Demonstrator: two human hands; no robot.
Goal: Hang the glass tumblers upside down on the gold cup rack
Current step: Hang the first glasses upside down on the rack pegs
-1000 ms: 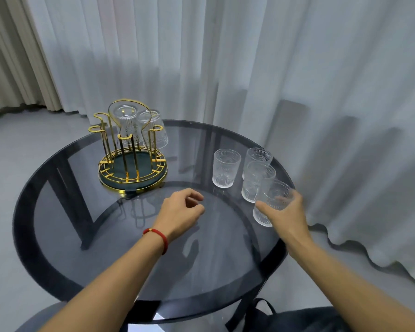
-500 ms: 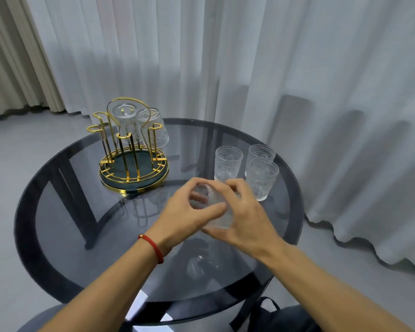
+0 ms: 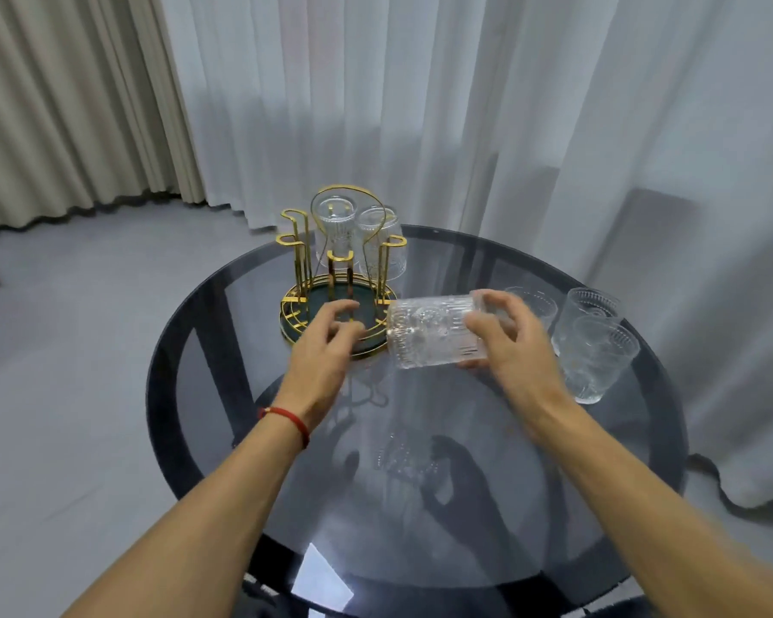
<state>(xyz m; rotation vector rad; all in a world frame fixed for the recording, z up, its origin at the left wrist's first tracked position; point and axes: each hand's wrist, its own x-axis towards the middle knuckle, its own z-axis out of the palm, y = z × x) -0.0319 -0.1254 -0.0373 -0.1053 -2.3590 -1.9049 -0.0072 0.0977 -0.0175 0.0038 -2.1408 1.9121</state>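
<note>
While our right hand (image 3: 516, 345) keeps its fingers (image 3: 487, 325) wrapped round the tumbler (image 3: 434, 332), held sideways above the desk (image 3: 206, 394), our left hand (image 3: 326, 345) hangs loosely open beside its mouth. Ribbed glass feels rigid, breakable, slippery; we'd grip mid-wall toward the gold cup rack (image 3: 338, 278) beyond.

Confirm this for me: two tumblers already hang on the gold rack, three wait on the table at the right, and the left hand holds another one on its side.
One thing is wrong: the right hand, not the left hand, holds the sideways tumbler; the left is open and empty. The head view shows it. Two do hang on the rack, three wait on the table.
</note>
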